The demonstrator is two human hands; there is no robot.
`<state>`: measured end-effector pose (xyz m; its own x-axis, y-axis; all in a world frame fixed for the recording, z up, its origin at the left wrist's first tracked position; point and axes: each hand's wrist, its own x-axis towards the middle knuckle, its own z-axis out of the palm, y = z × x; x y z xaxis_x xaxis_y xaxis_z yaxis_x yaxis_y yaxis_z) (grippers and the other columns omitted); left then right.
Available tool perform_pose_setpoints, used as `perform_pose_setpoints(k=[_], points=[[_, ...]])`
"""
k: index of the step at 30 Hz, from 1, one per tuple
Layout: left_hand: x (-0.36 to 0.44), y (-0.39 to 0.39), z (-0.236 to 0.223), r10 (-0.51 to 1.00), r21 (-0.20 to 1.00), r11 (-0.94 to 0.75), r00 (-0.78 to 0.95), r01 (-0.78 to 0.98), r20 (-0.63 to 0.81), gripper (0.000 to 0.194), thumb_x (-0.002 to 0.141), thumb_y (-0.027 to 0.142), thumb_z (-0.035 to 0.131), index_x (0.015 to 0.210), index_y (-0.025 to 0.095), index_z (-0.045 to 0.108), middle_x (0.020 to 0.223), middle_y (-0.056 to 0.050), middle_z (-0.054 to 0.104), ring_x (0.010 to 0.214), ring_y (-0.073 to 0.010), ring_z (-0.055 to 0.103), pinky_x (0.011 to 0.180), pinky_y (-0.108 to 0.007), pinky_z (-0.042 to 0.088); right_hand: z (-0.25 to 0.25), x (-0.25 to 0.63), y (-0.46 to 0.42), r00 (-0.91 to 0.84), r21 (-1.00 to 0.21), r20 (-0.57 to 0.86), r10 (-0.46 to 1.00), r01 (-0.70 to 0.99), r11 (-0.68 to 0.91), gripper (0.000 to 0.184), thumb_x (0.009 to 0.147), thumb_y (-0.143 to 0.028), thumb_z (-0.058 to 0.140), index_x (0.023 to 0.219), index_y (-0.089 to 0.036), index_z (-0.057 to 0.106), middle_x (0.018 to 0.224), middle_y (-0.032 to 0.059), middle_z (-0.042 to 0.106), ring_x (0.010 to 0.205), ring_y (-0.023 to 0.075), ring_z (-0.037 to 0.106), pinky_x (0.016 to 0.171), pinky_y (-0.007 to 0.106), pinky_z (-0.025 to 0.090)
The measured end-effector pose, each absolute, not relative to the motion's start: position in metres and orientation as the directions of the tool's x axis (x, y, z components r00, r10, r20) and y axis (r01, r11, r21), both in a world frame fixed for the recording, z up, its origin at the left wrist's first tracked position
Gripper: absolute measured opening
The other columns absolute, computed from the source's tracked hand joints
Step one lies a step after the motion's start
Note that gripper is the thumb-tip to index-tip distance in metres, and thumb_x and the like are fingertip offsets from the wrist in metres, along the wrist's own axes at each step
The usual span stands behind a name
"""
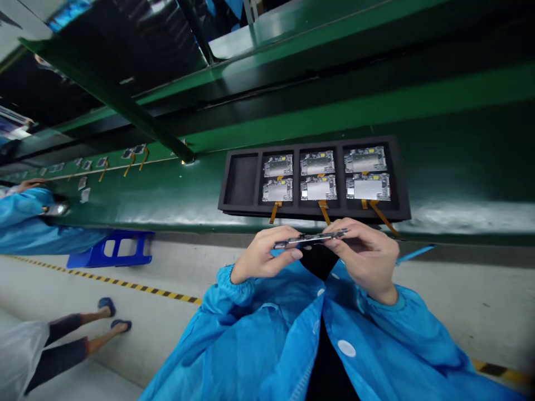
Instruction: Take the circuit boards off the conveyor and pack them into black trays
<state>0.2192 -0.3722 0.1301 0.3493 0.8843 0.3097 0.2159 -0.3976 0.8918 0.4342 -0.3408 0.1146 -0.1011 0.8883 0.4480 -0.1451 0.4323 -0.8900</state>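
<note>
I find both hands engaged on a single item: the left hand grips one end of a thin electronic assembly and the right hand grips the other, thumbs toward the body. The assembly stands in the air nearly edge-on to my head view, just off the front edge of the green counter, so I cannot tell the condition of its broad faces. In my judgement, the hold is best kept at the ends and rims, with light, even pressure from both sides so that the piece neither flexes nor twists; fingertips should stay off mounted components, and any ribbon should be left free of strain. Working over the counter, rather than beyond its edge, would limit the harm of a slip. Beyond the hands lies a black tray of four compartments. I count two circuit boards in each of the three compartments to the right, one behind the other, with silver plates facing up; the leftmost compartment shows only its dark floor and walls. Orange ribbon cables run from the front boards over the tray's near rim, where I judge they could snag on a sleeve.
</note>
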Motion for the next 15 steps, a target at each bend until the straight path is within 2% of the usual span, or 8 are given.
perform_pose_setpoints(k=[3, 5, 7, 9, 11, 13, 15], points=[[0.214, -0.383, 0.123, 0.921, 0.913, -0.354, 0.246, 0.204, 0.302, 0.026, 0.104, 0.043, 0.069, 0.098, 0.02, 0.078, 0.091, -0.01, 0.081, 0.083, -0.0239, 0.078, 0.078, -0.037, 0.064, 0.107, 0.421, -0.339, -0.16, -0.909, 0.41, 0.898, -0.153, 0.387, 0.018, 0.092, -0.025, 0.084, 0.077, -0.026, 0.075, 0.07, 0.0014, 0.073, 0.062, 0.0208, 0.07, 0.055, 0.034, 0.059], [0.206, -0.389, 0.12, 0.964, 0.943, -0.251, 0.14, 0.219, 0.224, 0.03, 0.1, 0.048, 0.074, 0.091, 0.02, 0.079, 0.086, -0.009, 0.081, 0.08, -0.0248, 0.079, 0.077, -0.037, 0.064, 0.107, 0.412, -0.338, -0.214, -0.933, 0.358, 0.909, -0.125, 0.338, 0.017, 0.094, -0.03, 0.084, 0.08, -0.025, 0.075, 0.072, 0.001, 0.073, 0.063, 0.0191, 0.069, 0.056, 0.032, 0.059], [0.193, -0.39, 0.117, 0.995, 0.973, -0.093, -0.02, 0.212, 0.099, 0.038, 0.095, 0.055, 0.08, 0.084, 0.019, 0.079, 0.08, -0.009, 0.081, 0.076, -0.026, 0.08, 0.074, -0.037, 0.065, 0.114, 0.41, -0.337, -0.28, -0.952, 0.306, 0.91, -0.108, 0.286, 0.012, 0.096, -0.036, 0.083, 0.094, -0.026, 0.078, 0.082, 0.0021, 0.076, 0.067, 0.0185, 0.071, 0.06, 0.032, 0.061], [0.171, -0.385, 0.115, 0.98, 0.987, 0.03, -0.199, 0.157, 0.002, 0.044, 0.087, 0.061, 0.085, 0.083, 0.018, 0.079, 0.077, -0.009, 0.08, 0.072, -0.0268, 0.08, 0.071, -0.038, 0.066, 0.126, 0.419, -0.332, -0.305, -0.95, 0.312, 0.9, -0.11, 0.292, 0.018, 0.099, -0.037, 0.08, 0.114, -0.027, 0.078, 0.099, 0.0053, 0.079, 0.075, 0.0189, 0.075, 0.065, 0.033, 0.064], [0.146, -0.374, 0.111, 0.941, 0.991, 0.074, -0.337, 0.11, -0.033, 0.05, 0.082, 0.065, 0.087, 0.087, 0.017, 0.077, 0.077, -0.008, 0.079, 0.069, -0.0254, 0.079, 0.07, -0.036, 0.066, 0.134, 0.44, -0.321, -0.218, -0.911, 0.413, 0.884, -0.098, 0.401, 0.02, 0.101, -0.031, 0.077, 0.12, -0.026, 0.079, 0.106, 0.0077, 0.08, 0.08, 0.0189, 0.077, 0.066, 0.033, 0.064], [0.121, -0.36, 0.106, 0.909, 0.986, 0.113, -0.413, 0.119, -0.055, 0.052, 0.081, 0.066, 0.088, 0.092, 0.016, 0.075, 0.078, -0.008, 0.079, 0.068, -0.0228, 0.078, 0.068, -0.033, 0.065, 0.133, 0.468, -0.3, -0.011, -0.838, 0.545, 0.838, -0.035, 0.545, 0.01, 0.098, -0.025, 0.077, 0.107, -0.023, 0.083, 0.093, 0.0066, 0.079, 0.074, 0.0181, 0.075, 0.06, 0.033, 0.059], [0.103, -0.347, 0.1, 0.896, 0.971, 0.184, -0.432, 0.152, -0.102, 0.052, 0.08, 0.064, 0.088, 0.092, 0.016, 0.072, 0.079, -0.009, 0.079, 0.064, -0.0202, 0.076, 0.06, -0.028, 0.061, 0.118, 0.498, -0.272, 0.197, -0.846, 0.529, 0.825, 0.054, 0.53, 0.005, 0.093, -0.028, 0.079, 0.091, -0.023, 0.081, 0.079, 0.0038, 0.075, 0.065, 0.0181, 0.071, 0.055, 0.033, 0.053]])
